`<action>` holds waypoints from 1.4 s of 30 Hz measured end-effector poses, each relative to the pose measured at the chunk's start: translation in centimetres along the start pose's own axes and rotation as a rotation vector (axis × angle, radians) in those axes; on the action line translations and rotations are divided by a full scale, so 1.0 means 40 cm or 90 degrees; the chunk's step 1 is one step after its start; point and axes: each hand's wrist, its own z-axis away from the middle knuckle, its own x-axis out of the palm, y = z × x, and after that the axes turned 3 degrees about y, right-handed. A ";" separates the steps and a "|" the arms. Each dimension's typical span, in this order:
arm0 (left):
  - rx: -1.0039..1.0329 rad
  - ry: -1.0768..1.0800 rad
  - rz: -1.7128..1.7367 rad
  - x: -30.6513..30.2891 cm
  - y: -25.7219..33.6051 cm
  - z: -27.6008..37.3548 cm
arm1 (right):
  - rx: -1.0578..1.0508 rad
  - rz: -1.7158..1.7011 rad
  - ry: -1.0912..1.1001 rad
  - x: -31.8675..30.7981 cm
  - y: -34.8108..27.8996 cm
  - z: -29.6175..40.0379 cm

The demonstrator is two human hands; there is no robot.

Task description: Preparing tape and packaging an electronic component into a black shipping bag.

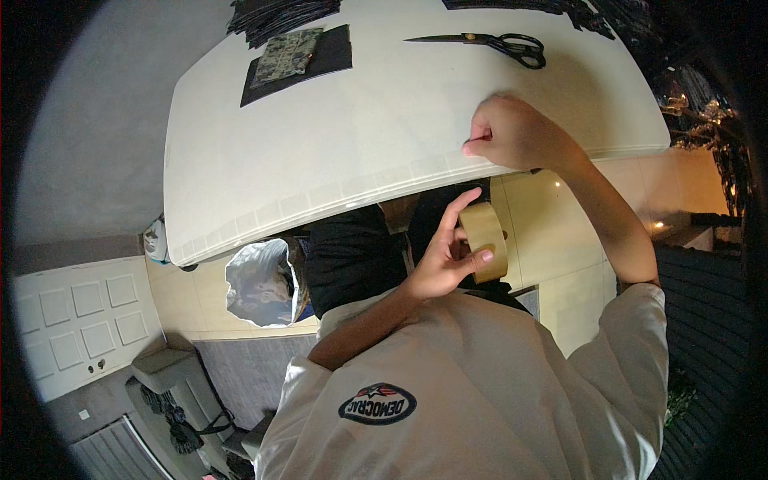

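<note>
In my left hand (447, 258) is a roll of tan packing tape (485, 240), held in front of my lap just below the table edge. The fingers go into the roll's core and the thumb lies on its outer face. My right hand (510, 132) rests over the front part of the white table (336, 126), its fingers curled and thumb against the index finger. Whether something thin is pinched there is hidden. Along the table's front edge runs a row of clear rectangular strips (318, 195), seemingly tape.
Black-handled tailor's scissors (504, 45) lie beyond my right hand. A patterned packet (288, 54) sits on a black sheet (336, 51), near stacked black pieces (282, 18). More black pieces (510, 5) are at the far edge. A lined bag (258, 285) stands on the floor left of my legs.
</note>
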 end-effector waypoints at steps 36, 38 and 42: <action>0.020 0.016 -0.019 0.002 -0.015 -0.008 | -0.077 0.286 0.340 -0.140 0.261 -0.053; 0.018 0.020 -0.022 0.003 -0.009 -0.016 | -0.004 0.281 0.164 -0.154 0.347 -0.096; 0.018 0.017 -0.047 -0.003 -0.013 -0.014 | 0.029 0.198 0.079 -0.201 0.359 -0.137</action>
